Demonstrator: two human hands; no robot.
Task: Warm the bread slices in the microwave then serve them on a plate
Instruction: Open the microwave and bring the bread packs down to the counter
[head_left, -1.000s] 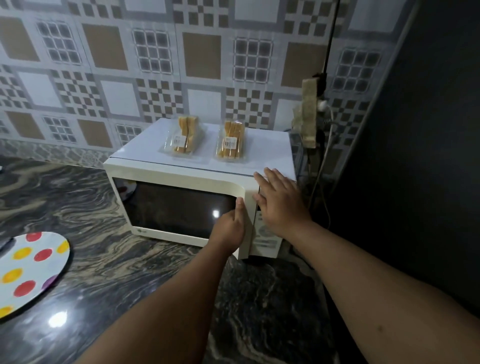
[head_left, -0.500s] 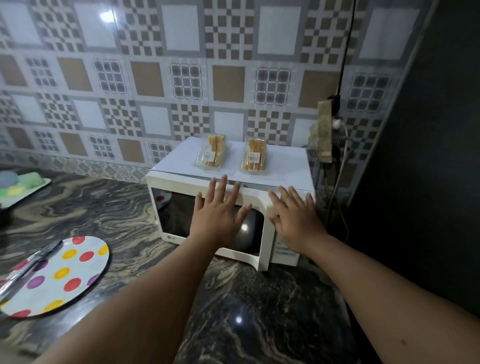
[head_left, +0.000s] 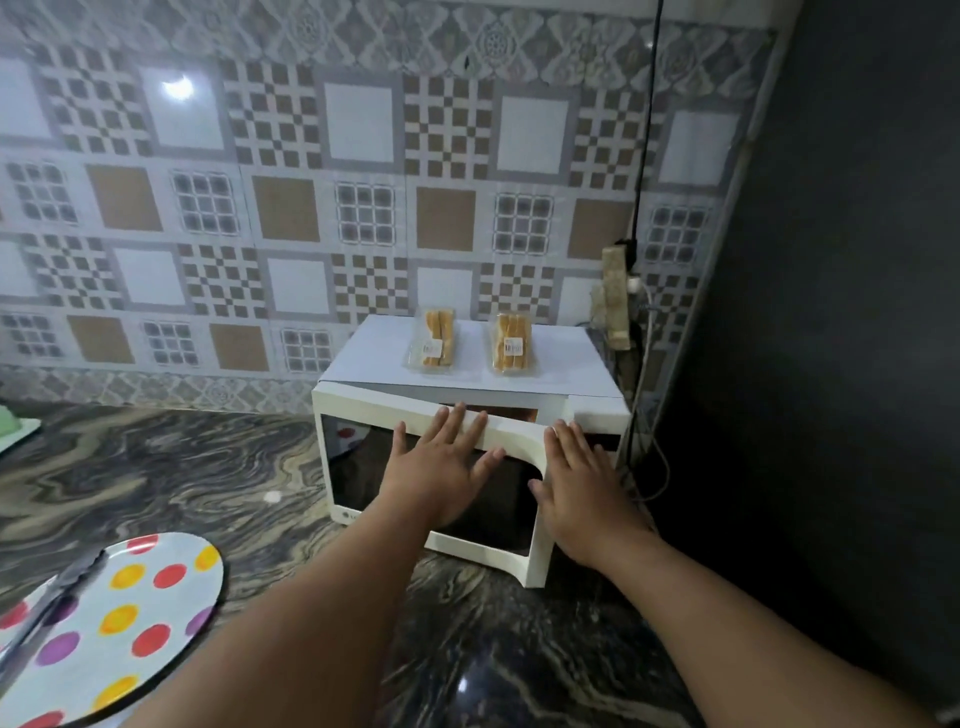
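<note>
Neither grip is closing on anything: the left hand (head_left: 441, 467) is lying flat with its fingers spread against the microwave door (head_left: 363, 415), fingertips reaching the door's top edge, and the right hand (head_left: 582, 488) is resting open, fingers straight, at the door's right edge beside the control panel side. The door is standing slightly ajar, its right side swung out from the white microwave (head_left: 597, 400), with a dark gap showing along the top.

Two clear packs of bread slices are sitting on the microwave's top, well back from the hands: one pack (head_left: 434, 340) to the left, the other pack (head_left: 511, 343) just to its right, apart from each other, each bearing a small label.

A polka-dot plate (head_left: 145, 613) is lying on the dark marbled counter (head_left: 182, 467) at the lower left, well apart from the microwave, and metal tongs (head_left: 47, 608) are resting across its left part. A power strip (head_left: 615, 296) is hanging on the patterned tile wall (head_left: 291, 208) just right of the microwave, with a black cable (head_left: 647, 130) running up from it.
</note>
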